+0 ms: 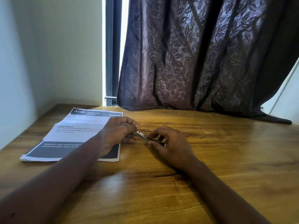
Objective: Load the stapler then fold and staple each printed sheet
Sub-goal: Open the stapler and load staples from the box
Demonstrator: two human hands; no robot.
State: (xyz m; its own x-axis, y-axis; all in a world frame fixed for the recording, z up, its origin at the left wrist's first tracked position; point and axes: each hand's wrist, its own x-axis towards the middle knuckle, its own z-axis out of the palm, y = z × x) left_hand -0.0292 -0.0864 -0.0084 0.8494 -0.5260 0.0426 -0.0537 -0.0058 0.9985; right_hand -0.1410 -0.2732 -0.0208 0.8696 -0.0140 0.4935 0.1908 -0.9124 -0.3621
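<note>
Stapler: small and metallic [142, 135], held between the two hands near the middle of the view. Its bright length slants from 10 o'clock to 4 o'clock. Only the middle stretch shows, as both ends are covered by fingers. Whether it is opened for loading cannot be told.
Left hand: [116, 135] sits at 9 o'clock from the stapler with its fingers curled round the upper end. One finger [135, 126] lies along the top with its tip just over the metal, and the others are tucked beneath.
Right hand: [169, 143] sits at 3 o'clock from the stapler and pinches the lower end. Its fingertips [151, 137] are drawn close together on the metal, the thumb under and a finger over. A dark part shows beneath the curled fingers.
Contact with table: both wrists are low over the wood. Whether the stapler itself touches it cannot be told.
Printed sheets: a flat stack [69, 135] at 9 o'clock from the hands, with black bands across the top and bottom. The left forearm crosses its near right corner.
Table: wood-grained top [210, 159].
Pale speck: [207, 132] lies on the wood at 3 o'clock, well apart from the right hand and too small to identify.
Curtain: dark leaf-patterned cloth [202, 54] at 12 o'clock, its hem resting on the far edge of the table.
Window frame: a dark upright [111, 50] just left of the curtain.
</note>
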